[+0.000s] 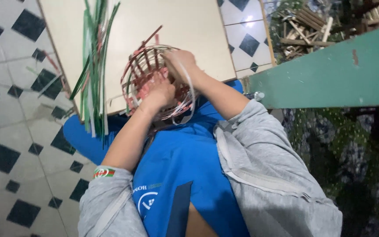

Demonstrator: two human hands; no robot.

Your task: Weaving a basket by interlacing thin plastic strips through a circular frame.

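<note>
Half-woven basket (154,79), red and white strips, held at the near edge of a pale board (189,26), over the lap. Left hand (159,91) inside the basket, fingers curled against the weave; whether it grips a strip cannot be told. Right hand (180,61) closed on the rim, a white strip (189,83) looping under it. Bundle of green strips (94,66) lies left on the board. Floor (9,109): white tiles with black diamonds. Green beam (330,74) right; pile of wood sticks (308,26) beyond.
</note>
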